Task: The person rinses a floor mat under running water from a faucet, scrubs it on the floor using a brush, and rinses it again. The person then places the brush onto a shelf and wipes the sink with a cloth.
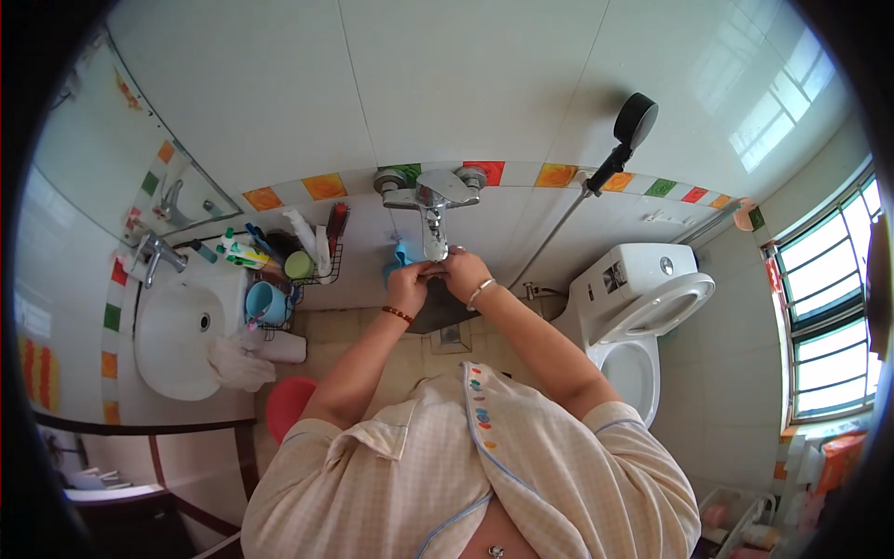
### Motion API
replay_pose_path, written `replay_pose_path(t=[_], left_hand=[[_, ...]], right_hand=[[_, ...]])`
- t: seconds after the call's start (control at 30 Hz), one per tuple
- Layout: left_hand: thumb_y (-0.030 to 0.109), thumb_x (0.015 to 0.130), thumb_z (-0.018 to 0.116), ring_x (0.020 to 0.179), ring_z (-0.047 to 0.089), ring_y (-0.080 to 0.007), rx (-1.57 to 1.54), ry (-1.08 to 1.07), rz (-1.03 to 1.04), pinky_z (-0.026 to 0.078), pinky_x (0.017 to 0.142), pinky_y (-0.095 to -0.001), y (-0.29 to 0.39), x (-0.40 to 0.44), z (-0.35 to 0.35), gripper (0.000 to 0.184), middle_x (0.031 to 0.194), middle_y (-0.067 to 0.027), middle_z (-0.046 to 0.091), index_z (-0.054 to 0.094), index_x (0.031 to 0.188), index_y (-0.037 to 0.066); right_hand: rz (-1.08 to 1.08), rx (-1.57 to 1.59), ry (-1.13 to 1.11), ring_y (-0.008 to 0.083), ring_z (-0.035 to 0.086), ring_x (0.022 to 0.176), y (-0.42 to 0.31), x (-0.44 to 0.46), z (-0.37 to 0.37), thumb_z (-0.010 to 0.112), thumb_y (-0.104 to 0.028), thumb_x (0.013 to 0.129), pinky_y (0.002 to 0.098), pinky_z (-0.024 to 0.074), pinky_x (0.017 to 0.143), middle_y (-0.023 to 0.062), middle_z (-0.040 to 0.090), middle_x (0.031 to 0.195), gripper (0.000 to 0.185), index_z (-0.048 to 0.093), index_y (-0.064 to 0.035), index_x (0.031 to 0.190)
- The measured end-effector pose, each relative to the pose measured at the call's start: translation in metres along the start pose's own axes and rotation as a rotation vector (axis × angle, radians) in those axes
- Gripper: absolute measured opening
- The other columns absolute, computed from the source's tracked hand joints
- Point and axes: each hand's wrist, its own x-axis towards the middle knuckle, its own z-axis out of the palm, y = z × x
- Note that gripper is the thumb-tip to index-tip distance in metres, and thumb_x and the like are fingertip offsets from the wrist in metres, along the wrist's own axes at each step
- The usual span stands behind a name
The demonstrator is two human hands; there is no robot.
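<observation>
Head view: mid-frame, my left hand (407, 287) and right hand (460, 277) meet half curled, holding what, if anything, I cannot tell, placed perhaps to reach the lower end of the chrome faucet (435, 197), upper centre, fixed to the tiled wall (466, 84).

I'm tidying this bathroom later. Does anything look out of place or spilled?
One thing: a whitish cloth or bag lies crumpled over the edge of the washbasin, looking dropped there rather than folded or hung. No spill or damage stands out.
</observation>
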Motion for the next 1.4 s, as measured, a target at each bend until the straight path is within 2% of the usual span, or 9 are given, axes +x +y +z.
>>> replay_pose_path(t=[0.17, 0.23, 0.33, 0.53, 0.73, 1.0, 1.17, 1.3, 1.4], left_hand=[[0.009, 0.075, 0.064, 0.072, 0.063, -0.0248, -0.023, 0.056, -0.03, 0.048, 0.064, -0.0304, 0.011, 0.006, -0.026, 0.015, 0.08, -0.0153, 0.064, 0.064, 0.088, 0.002], [0.015, 0.074, 0.066, 0.07, 0.063, -0.0262, 0.075, -0.068, 0.081, 0.048, 0.064, -0.0307, 0.012, 0.003, -0.039, 0.02, 0.079, -0.0145, 0.064, 0.063, 0.089, 0.002], [0.014, 0.075, 0.065, 0.073, 0.06, -0.0304, 0.181, -0.219, -0.007, 0.048, 0.063, -0.035, 0.004, -0.015, -0.053, 0.021, 0.081, -0.0146, 0.062, 0.062, 0.094, 0.005], [0.019, 0.079, 0.062, 0.07, 0.062, -0.0287, 0.014, -0.02, 0.006, 0.046, 0.059, -0.0325, -0.021, -0.013, -0.021, 0.023, 0.082, -0.0159, 0.062, 0.062, 0.096, 0.004], [0.014, 0.078, 0.06, 0.073, 0.06, -0.0317, 0.2, -0.142, 0.044, 0.047, 0.061, -0.0366, 0.019, 0.002, -0.018, 0.019, 0.081, -0.0142, 0.062, 0.06, 0.095, 0.006], [0.007, 0.077, 0.059, 0.075, 0.061, -0.031, 0.005, -0.055, 0.116, 0.049, 0.064, -0.0361, 0.002, -0.001, -0.012, 0.018, 0.083, -0.0154, 0.062, 0.059, 0.094, 0.004], [0.009, 0.076, 0.061, 0.076, 0.06, -0.0303, 0.049, -0.037, 0.169, 0.049, 0.066, -0.0355, 0.008, -0.006, -0.014, 0.021, 0.087, -0.0144, 0.062, 0.059, 0.097, 0.004], [0.012, 0.077, 0.062, 0.075, 0.06, -0.0283, 0.064, -0.192, 0.09, 0.048, 0.065, -0.0331, 0.01, -0.007, -0.029, 0.024, 0.089, -0.0129, 0.062, 0.059, 0.099, 0.005], [0.014, 0.078, 0.062, 0.072, 0.06, -0.0278, 0.027, -0.232, 0.092, 0.048, 0.063, -0.0317, 0.006, -0.002, -0.029, 0.024, 0.088, -0.0127, 0.062, 0.06, 0.101, 0.007]], right_hand=[[-0.031, 0.029, 0.081, 0.0336, 0.057, 0.072, -0.003, 0.006, 0.004, 0.062, -0.011, 0.07, 0.0415, 0.0471, 0.064, 0.015, 0.059, 0.078, 0.013, 0.061, -0.0043, 0.081], [-0.127, 0.142, 0.241, 0.0335, 0.057, 0.07, -0.003, 0.0, 0.004, 0.063, -0.011, 0.07, 0.0406, 0.047, 0.062, 0.0138, 0.059, 0.076, 0.012, 0.061, -0.0032, 0.078], [-0.126, 0.219, 0.313, 0.0327, 0.057, 0.069, -0.004, -0.009, -0.006, 0.064, -0.01, 0.07, 0.0394, 0.0471, 0.062, 0.013, 0.059, 0.076, 0.012, 0.062, -0.0021, 0.078], [-0.006, 0.212, 0.322, 0.0297, 0.059, 0.072, -0.002, -0.016, -0.019, 0.065, -0.008, 0.071, 0.0353, 0.048, 0.065, 0.012, 0.06, 0.079, 0.014, 0.064, -0.0031, 0.084], [-0.017, 0.265, 0.375, 0.0289, 0.059, 0.073, 0.011, -0.022, -0.035, 0.064, -0.009, 0.071, 0.0354, 0.0484, 0.064, 0.0114, 0.059, 0.083, 0.013, 0.064, -0.0031, 0.083], [-0.067, 0.323, 0.393, 0.0313, 0.058, 0.074, 0.0, -0.018, -0.027, 0.065, -0.006, 0.07, 0.0355, 0.048, 0.066, 0.0125, 0.059, 0.084, 0.016, 0.063, -0.0024, 0.085], [0.017, 0.338, 0.424, 0.0265, 0.059, 0.075, -0.004, -0.019, -0.044, 0.064, 0.002, 0.068, 0.0309, 0.0475, 0.067, 0.0128, 0.06, 0.084, 0.018, 0.065, -0.0014, 0.086], [0.134, 0.468, 0.501, 0.0187, 0.058, 0.073, 0.004, -0.029, -0.061, 0.064, 0.004, 0.069, 0.0259, 0.0455, 0.065, 0.0094, 0.06, 0.083, 0.02, 0.065, -0.002, 0.088], [0.173, 0.458, 0.466, 0.022, 0.06, 0.075, -0.006, -0.036, -0.073, 0.063, 0.004, 0.071, 0.0279, 0.0475, 0.066, 0.0112, 0.059, 0.083, 0.017, 0.064, 0.0003, 0.087]])
